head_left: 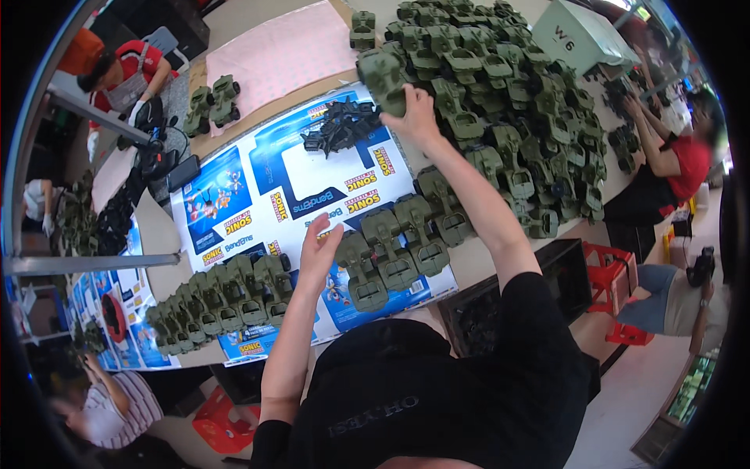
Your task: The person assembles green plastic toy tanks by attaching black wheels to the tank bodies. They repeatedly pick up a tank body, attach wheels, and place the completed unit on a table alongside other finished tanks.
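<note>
My right hand reaches to the far side of the table, its fingers closed on the edge of an olive-green toy truck beside the big pile. My left hand is open and holds nothing, fingers pointing up. It hovers between two rows of the same toy trucks: a tightly packed row to its left and a looser row to its right. Beyond the hands, a heap of small black plastic parts lies on the blue and white printed sheet.
A large pile of green toy trucks covers the table's right side. Two more trucks stand by a pink cloth. A pale green box sits at the far right. Co-workers sit around, near red stools and a dark crate.
</note>
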Demonstrator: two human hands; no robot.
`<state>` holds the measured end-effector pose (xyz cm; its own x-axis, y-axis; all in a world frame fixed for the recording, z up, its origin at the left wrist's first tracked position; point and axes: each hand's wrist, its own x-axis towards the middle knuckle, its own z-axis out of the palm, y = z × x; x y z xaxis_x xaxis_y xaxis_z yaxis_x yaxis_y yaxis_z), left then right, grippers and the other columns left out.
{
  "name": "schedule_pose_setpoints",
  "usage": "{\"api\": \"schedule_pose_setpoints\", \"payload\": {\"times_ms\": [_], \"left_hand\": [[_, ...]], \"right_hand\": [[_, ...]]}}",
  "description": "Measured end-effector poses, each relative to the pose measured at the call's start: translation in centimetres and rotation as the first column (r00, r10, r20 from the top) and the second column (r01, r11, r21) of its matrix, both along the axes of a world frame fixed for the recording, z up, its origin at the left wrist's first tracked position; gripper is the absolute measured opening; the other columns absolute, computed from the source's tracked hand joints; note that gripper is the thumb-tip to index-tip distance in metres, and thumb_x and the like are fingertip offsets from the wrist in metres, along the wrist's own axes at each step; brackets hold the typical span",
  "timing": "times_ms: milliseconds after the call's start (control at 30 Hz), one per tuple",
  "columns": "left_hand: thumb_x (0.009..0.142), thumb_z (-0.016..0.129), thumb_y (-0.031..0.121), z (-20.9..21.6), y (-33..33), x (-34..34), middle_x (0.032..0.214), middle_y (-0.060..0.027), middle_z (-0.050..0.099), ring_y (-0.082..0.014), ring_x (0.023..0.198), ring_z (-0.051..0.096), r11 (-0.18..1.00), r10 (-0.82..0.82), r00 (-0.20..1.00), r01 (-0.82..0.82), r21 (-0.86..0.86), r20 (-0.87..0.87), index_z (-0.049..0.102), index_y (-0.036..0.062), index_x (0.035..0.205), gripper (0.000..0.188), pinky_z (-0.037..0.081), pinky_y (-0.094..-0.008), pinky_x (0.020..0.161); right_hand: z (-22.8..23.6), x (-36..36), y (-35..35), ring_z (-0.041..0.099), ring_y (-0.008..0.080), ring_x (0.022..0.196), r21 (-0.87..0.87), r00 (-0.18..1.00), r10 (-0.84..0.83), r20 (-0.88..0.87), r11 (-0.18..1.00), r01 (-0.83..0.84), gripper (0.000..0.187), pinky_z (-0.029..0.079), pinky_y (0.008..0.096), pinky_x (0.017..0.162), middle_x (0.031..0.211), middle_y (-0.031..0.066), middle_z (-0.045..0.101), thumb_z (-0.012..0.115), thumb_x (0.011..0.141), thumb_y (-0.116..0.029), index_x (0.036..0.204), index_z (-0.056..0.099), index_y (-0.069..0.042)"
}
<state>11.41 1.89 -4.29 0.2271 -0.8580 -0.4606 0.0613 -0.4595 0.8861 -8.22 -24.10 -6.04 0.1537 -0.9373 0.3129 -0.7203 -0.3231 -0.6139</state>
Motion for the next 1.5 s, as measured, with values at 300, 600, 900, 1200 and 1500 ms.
{"api": "schedule_pose_setpoints", "payload": {"times_ms": [300, 600, 900, 1200, 1500], "left_hand": [[0.089, 0.063, 0.027, -2.4, 11.4, 4.4, 0.111, -0.0059, 0.06, -0.0153, 0.096, 0.06, 0.942, 0.281, 0.959, -0.265, 0.207, -0.048, 0.054, 0.0039, 0.121, 0.041, 0.046, -0.0277, 0.079], [0.09, 0.062, 0.026, -0.8, 16.8, 4.4, 0.107, -0.0059, 0.062, -0.0144, 0.094, 0.061, 0.929, 0.27, 0.962, -0.268, 0.255, 0.03, 0.056, 0.0029, 0.12, 0.038, 0.046, -0.0267, 0.079], [0.09, 0.062, 0.019, 2.7, 13.4, 7.3, 0.106, -0.0058, 0.062, -0.0105, 0.096, 0.057, 0.968, 0.136, 0.988, -0.149, 0.203, 0.074, 0.056, 0.0031, 0.119, 0.034, 0.045, -0.0251, 0.086], [0.088, 0.063, 0.022, -0.7, -3.9, 19.7, 0.096, -0.0037, 0.066, -0.0104, 0.084, 0.061, 0.986, -0.166, 0.941, 0.164, 0.032, 0.296, 0.061, 0.0017, 0.111, 0.03, 0.047, -0.0237, 0.073], [0.066, 0.072, 0.056, -9.8, -32.2, 34.6, 0.12, -0.0259, 0.049, -0.0419, 0.116, 0.044, 0.928, 0.245, 0.378, 0.176, -0.329, 0.893, 0.042, 0.0047, 0.13, 0.087, 0.037, -0.0519, 0.095]], "right_hand": [[-2.2, 2.0, -14.7, 0.045, 0.0366, 0.117, 0.031, 0.939, -0.156, -0.306, 0.984, 0.174, 0.085, 0.038, 0.042, 0.098, 0.124, 0.0249, 0.047, 0.067, 0.07, -0.054, 0.126, 0.042, 0.005], [-1.7, 4.7, -10.3, 0.038, 0.0339, 0.121, -0.365, 0.864, -0.234, -0.446, 0.929, 0.063, 0.067, 0.037, 0.0444, 0.092, 0.133, 0.0206, 0.039, 0.072, 0.074, -0.038, 0.122, 0.045, -0.002], [-11.3, 9.9, -8.8, 0.03, 0.0386, 0.131, 0.391, 0.963, -0.005, -0.271, 0.913, 0.115, 0.082, 0.025, 0.0568, 0.103, 0.14, 0.0201, 0.034, 0.05, 0.075, -0.074, 0.136, 0.045, -0.019], [-10.7, 17.0, 0.2, 0.021, 0.039, 0.136, 0.542, 0.961, 0.201, -0.188, 0.837, -0.069, 0.078, 0.021, 0.0636, 0.102, 0.146, 0.0206, 0.024, 0.06, 0.074, -0.065, 0.136, 0.045, -0.021], [-10.6, 17.5, 5.1, 0.035, 0.0392, 0.128, 0.348, 0.992, 0.121, -0.044, 0.932, -0.099, 0.064, 0.025, 0.0556, 0.101, 0.135, 0.0265, 0.039, 0.061, 0.082, -0.05, 0.13, 0.049, -0.01]]}}
